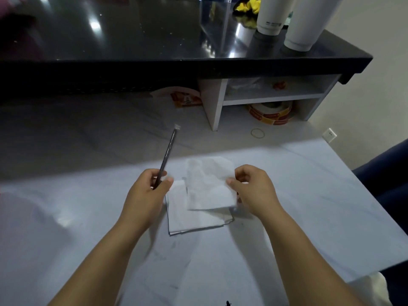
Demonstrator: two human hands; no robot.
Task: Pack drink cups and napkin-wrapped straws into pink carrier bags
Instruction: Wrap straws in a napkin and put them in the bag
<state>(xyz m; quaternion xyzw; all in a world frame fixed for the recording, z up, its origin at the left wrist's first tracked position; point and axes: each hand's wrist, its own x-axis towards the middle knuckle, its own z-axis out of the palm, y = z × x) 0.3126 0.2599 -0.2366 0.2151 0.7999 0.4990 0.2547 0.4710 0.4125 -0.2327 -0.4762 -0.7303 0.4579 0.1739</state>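
Because the left hand [154,184] grips only the lower end of the black straw [169,149], fingers curled round it as it slants up over the table [309,195], it may miss or crumple the limp napkin [209,184] that the right hand [249,186] pinches by one edge just above the stack [194,221].

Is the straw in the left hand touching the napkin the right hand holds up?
Apart. The head view shows bare table between the straw in the left hand and the napkin pinched by the right hand.
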